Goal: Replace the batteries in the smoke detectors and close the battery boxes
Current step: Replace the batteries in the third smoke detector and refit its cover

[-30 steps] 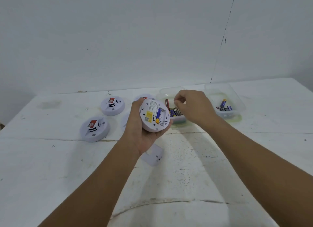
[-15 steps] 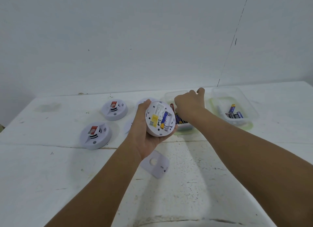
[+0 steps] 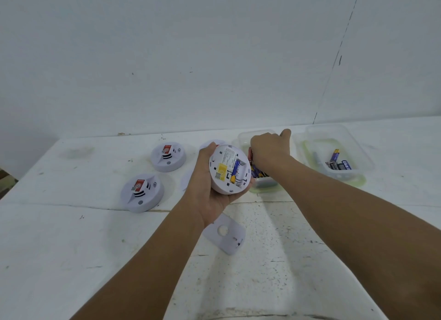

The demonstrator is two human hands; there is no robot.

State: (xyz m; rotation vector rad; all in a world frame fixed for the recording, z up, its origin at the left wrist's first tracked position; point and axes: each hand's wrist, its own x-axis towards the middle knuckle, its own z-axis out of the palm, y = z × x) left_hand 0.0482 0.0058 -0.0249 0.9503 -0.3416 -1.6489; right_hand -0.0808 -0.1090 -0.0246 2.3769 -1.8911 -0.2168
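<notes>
Detector [image 3: 229, 170] sits tilted in left hand [image 3: 210, 190] grip, battery bay showing.

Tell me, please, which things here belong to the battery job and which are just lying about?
In use: held smoke detector; left hand; right hand; near battery tub; battery cover.
Lying about: two detectors; far battery tub.

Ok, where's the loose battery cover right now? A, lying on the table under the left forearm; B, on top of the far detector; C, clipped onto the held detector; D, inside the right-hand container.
A: the battery cover lies flat on the table beneath the left forearm, while the held smoke detector shows its open battery bay.
</notes>
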